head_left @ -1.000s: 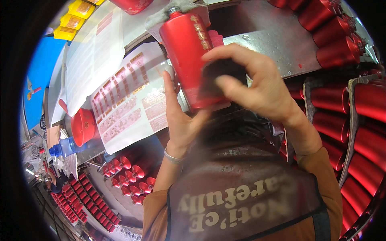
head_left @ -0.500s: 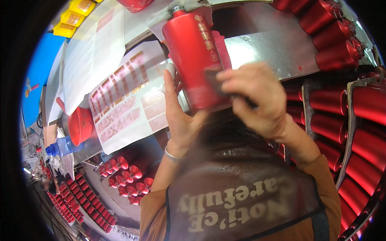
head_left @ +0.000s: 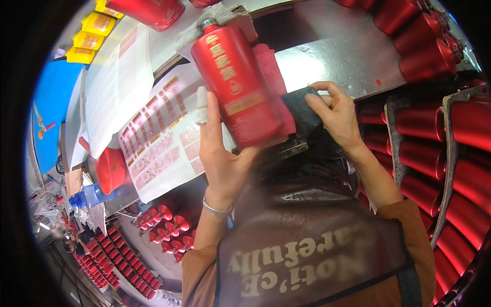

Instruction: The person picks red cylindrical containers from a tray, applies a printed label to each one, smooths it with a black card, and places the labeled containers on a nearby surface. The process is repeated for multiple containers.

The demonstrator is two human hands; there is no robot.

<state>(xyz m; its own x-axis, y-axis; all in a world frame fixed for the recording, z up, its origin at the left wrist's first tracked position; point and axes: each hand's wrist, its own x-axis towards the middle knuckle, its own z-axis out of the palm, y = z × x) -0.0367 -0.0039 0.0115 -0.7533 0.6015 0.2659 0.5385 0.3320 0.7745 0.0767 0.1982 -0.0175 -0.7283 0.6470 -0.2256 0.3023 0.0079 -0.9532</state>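
A red bottle point(head_left: 232, 84) with a metal neck lies tilted before me, its neck pointing away and slightly left. Gold lettering runs down its face, and a gold rectangular label point(head_left: 244, 104) crosses it near the base. My left hand point(head_left: 221, 166) grips the bottle by its lower left side and base; a white wrap point(head_left: 202, 100) covers one fingertip. Right of the bottle, my right hand point(head_left: 335, 115) pinches a dark, flat, square-cornered piece point(head_left: 303, 110), its exact kind unclear. Under the bottle are a pink cloth point(head_left: 271, 66) and a greyish cloth point(head_left: 189, 43) by the neck.
A printed sheet of gold and pink transfers point(head_left: 161, 138) lies at the left, near a red plastic dipper point(head_left: 110, 169) and a blue bottle point(head_left: 92, 196). More red bottles point(head_left: 429, 64) stand at the upper right; racks of them point(head_left: 419, 153) fill the right side. Yellow boxes point(head_left: 97, 24) are upper left.
The bottle has rolled so its lettering sits further left, and the gold label now shows. My right hand has drawn away from the bottle's side with the dark flat piece.
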